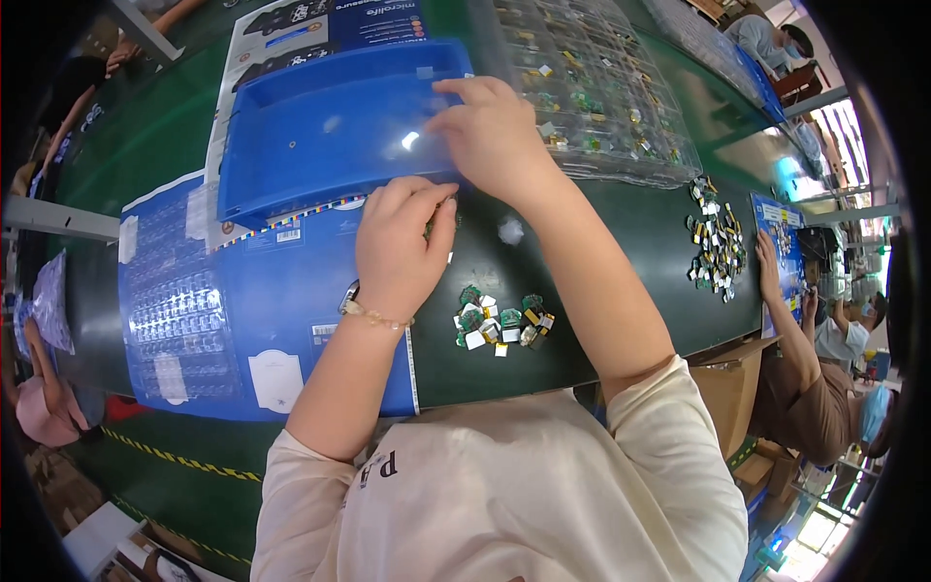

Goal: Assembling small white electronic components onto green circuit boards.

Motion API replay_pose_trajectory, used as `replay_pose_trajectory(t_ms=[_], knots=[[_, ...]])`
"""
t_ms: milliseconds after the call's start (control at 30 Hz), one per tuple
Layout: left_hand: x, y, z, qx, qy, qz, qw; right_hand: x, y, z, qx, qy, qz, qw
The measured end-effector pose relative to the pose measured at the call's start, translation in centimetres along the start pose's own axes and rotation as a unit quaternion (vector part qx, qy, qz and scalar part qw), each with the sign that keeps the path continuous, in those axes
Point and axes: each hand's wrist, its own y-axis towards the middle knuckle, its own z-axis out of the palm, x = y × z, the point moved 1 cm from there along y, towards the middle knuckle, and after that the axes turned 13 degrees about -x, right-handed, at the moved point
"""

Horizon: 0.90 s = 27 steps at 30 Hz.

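Observation:
My left hand (pixel 402 242) is closed near the front right corner of the blue plastic tray (pixel 254 199). A small green circuit board (pixel 429 229) shows partly between its thumb and fingers. My right hand (pixel 490 136) is over the tray's right end, thumb and forefinger apart, with nothing visible between them; its other fingers are mostly hidden. Inside the tray lie a small ring-shaped piece (pixel 292 145) and a pale, blurry bit (pixel 333 123). Below my hands, a loose pile of small green boards with white and gold parts (pixel 499 320) lies on the dark tabletop (pixel 456 378).
Stacked clear compartment trays (pixel 592 87) with small boards stand at the back right. A clear blister sheet (pixel 184 310) lies on blue printed card (pixel 276 291) at left. Another board pile (pixel 716 242) is on the right, near a co-worker's hand (pixel 766 262). A crumpled white tuft (pixel 511 230) lies between.

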Motion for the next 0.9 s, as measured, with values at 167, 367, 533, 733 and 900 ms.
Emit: replay_pose_trajectory(t_ms=[167, 367, 533, 733, 900], knots=[[0.0, -0.1, -0.1, -0.018, -0.026, 0.003, 1.000, 1.3, 1.0, -1.5, 0.113, 0.021, 0.143, 0.983], [0.5, -0.7, -0.2, -0.008, -0.168, -0.192, 0.967, 3.5, -3.4, -6.7, 0.023, 0.203, 0.062, 0.977], [0.1, -0.9, 0.0, 0.004, -0.213, -0.188, 0.959, 4.8, -8.9, -9.2, 0.317, 0.216, 0.082, 0.920], [0.1, -1.5, 0.2, 0.079, -0.232, -0.217, 0.945, 5.9, -10.1, -9.3, 0.281, 0.216, 0.108, 0.929], [-0.1, -1.4, 0.4, 0.090, -0.241, -0.222, 0.940, 5.1, -11.4, -8.5, 0.321, 0.218, 0.138, 0.911]])
